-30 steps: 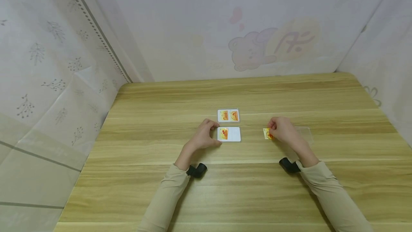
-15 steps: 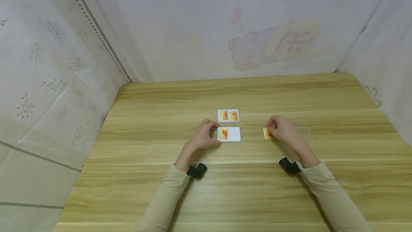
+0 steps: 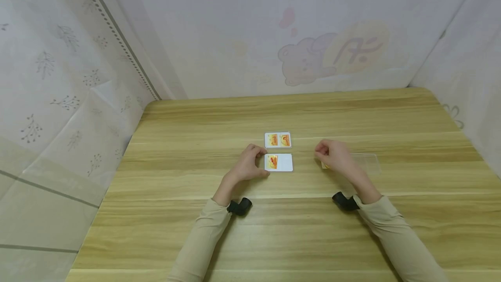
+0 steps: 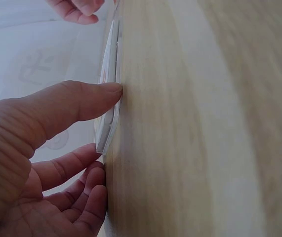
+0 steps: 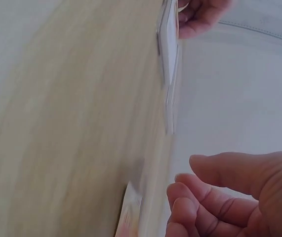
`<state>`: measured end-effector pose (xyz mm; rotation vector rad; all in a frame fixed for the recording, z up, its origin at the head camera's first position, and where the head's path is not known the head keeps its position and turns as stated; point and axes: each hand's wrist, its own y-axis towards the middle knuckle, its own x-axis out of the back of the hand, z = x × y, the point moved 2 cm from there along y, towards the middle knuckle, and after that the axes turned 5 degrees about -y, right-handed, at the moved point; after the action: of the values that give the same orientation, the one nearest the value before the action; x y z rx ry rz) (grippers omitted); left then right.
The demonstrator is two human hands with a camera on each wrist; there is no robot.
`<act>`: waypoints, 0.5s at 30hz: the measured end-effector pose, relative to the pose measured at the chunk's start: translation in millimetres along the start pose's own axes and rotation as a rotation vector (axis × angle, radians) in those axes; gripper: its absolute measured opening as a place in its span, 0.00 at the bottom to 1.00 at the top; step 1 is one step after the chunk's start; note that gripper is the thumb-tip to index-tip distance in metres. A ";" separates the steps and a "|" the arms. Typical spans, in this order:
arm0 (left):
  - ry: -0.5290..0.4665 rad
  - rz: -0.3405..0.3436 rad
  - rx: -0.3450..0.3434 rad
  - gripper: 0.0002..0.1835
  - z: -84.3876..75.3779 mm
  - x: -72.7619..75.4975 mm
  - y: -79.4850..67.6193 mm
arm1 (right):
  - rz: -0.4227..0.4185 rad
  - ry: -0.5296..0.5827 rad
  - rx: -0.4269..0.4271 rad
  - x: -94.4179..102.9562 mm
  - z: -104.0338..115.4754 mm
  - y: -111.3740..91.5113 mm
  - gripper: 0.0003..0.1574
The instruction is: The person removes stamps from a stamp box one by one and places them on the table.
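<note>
My left hand (image 3: 245, 164) holds the left end of a white card in a clear case (image 3: 285, 162), thumb on the near edge and a finger at the far one. A yellow-orange picture (image 3: 272, 162) covers the card's left half, while its right half is plain white. In the left wrist view, the thumb presses against the case's rim (image 4: 116, 98). My right hand (image 3: 337, 156) hovers over a small yellow picture piece (image 3: 325, 166), mostly hidden beneath it. In the right wrist view, thumb and curled fingers stand slightly apart, nothing visible between them, and the piece's corner (image 5: 131, 210) lies below.
Just beyond the left hand's card lies a similar cased card (image 3: 278, 140) with two orange pictures. A clear plastic cover (image 3: 369, 163) lies flat beside my right hand. The wooden table (image 3: 297, 229) backs onto a pale printed curtain (image 3: 219, 34).
My right hand, earlier with its fingertips at the yellow picture piece, has shifted slightly left, off the piece, and now covers more of it. The left hand and both cards have stayed put.
</note>
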<state>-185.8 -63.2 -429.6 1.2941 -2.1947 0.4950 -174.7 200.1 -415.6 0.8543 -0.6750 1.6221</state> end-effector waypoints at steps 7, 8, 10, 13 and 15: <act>-0.002 0.002 -0.001 0.31 -0.5 0.3 0.0 | 0.026 0.027 -0.017 -8.4 9.5 6.3 0.07; -0.002 0.002 -0.001 0.31 -0.6 0.5 -0.1 | 0.025 0.031 -0.016 -9.5 11.1 6.9 0.07; -0.002 0.002 0.000 0.31 -0.8 0.7 -0.3 | 0.017 0.031 -0.007 -11.0 15.0 7.9 0.06; -0.002 0.003 0.002 0.31 -0.8 0.7 -0.8 | 0.007 0.037 0.016 -12.5 21.2 9.4 0.06; -0.003 0.003 0.006 0.31 -0.8 0.6 -0.7 | 0.003 0.033 0.024 -13.4 24.4 10.1 0.05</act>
<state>-185.2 -63.6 -428.6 1.2953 -2.1999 0.5018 -178.7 170.9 -412.5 0.8420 -0.6352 1.6469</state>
